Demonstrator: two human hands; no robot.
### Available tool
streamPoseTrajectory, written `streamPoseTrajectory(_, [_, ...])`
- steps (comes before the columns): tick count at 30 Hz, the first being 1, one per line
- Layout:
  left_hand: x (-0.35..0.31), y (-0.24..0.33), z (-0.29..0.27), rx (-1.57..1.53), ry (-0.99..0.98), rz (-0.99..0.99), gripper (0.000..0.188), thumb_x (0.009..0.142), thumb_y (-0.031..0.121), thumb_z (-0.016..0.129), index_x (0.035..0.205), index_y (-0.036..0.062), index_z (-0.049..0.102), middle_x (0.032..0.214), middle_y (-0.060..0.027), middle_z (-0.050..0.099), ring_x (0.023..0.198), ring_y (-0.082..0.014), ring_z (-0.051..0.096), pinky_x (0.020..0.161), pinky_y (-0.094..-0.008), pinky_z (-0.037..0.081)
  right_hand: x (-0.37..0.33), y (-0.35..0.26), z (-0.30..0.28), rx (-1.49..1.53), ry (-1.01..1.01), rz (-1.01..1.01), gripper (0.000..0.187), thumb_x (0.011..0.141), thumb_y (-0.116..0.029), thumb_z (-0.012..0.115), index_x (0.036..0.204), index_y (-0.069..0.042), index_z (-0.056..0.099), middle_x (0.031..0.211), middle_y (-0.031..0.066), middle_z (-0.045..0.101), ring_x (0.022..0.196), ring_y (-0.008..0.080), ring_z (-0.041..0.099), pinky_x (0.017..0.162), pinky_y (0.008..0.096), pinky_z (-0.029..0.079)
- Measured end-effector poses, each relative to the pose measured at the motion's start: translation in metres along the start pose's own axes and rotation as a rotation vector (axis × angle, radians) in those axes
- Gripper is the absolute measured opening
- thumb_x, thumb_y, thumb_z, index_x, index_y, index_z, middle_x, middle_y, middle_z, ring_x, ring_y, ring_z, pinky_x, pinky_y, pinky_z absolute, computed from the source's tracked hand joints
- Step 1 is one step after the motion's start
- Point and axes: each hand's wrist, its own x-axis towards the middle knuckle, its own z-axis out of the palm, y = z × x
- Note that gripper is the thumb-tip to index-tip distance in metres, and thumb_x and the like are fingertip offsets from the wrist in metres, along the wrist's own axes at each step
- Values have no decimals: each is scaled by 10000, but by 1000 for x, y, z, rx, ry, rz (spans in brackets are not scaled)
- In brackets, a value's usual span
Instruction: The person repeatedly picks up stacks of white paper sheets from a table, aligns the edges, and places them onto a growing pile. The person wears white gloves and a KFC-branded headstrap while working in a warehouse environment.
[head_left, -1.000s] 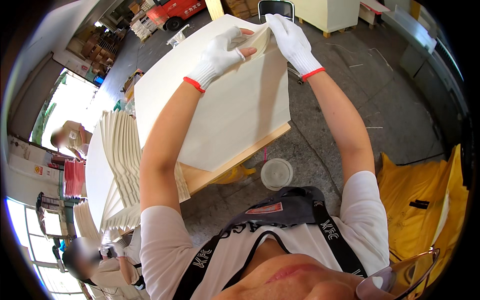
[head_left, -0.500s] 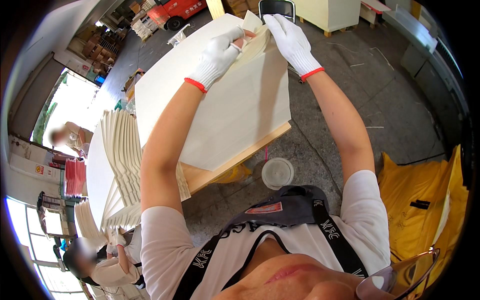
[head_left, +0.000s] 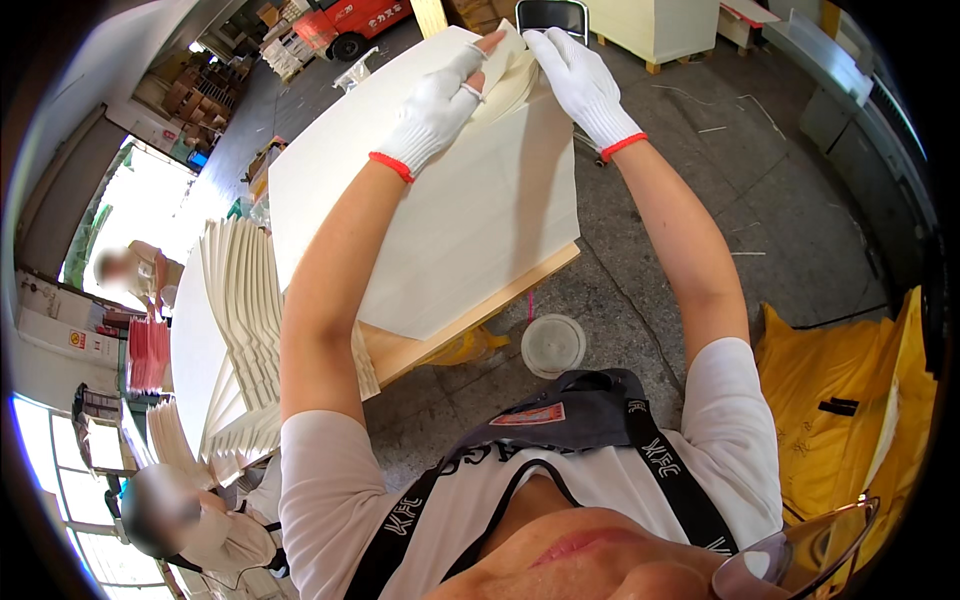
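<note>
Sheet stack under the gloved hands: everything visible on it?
The sheet stack is large, off-white, matte and paper-like, lying mostly flat on a pale wooden surface showing along its near edge. A shadow band crosses its right part. Toward the far corner, layers bow upward between the left hand and right hand, both apparently touching it. The left forearm hides part.

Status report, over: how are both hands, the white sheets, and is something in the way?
Left hand at the white sheets; right hand at their far end. Sheets curled up between hands. No obstruction seen near them.
</note>
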Motion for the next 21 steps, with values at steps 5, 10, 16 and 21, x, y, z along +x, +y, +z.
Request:
streamPoseTrajectory(5, [3, 3, -1, 67, -132, -211, 282, 960, 297, 580, 1209, 178, 640, 840, -43, 655, 793, -148, 597, 734, -317, 479, 1, 7, 2, 6, 37, -35, 561, 984, -575, 364, 876, -48, 523, 794, 175, 571, 796, 388, 556, 749, 446, 427])
streamPoseTrajectory(10, [3, 12, -3, 70, -149, -293, 375, 863, 377, 716, 1175, 184, 643, 847, -50, 666, 805, -179, 620, 751, -349, 492, 0, 7, 5, -5, 48, -28, 551, 991, -562, 358, 891, -49, 536, 807, 177, 579, 806, 395, 561, 753, 450, 430])
streamPoseTrajectory(16, [2, 15, -5, 42, -158, -294, 321, 909, 348, 660, 1184, 183, 641, 901, -74, 678, 829, -199, 623, 802, -348, 495, -1, 6, 3, 12, 66, -42, 560, 985, -579, 363, 919, -56, 554, 819, 175, 592, 822, 396, 574, 755, 452, 434])
streamPoseTrajectory(21, [2, 10, -3, 37, -82, -142, 247, 975, 264, 545, 1183, 177, 644, 891, -60, 664, 809, -160, 606, 758, -319, 487, -4, -1, -2, 11, 2, 18, 564, 983, -582, 370, 921, -52, 552, 828, 181, 598, 826, 400, 578, 748, 457, 434])
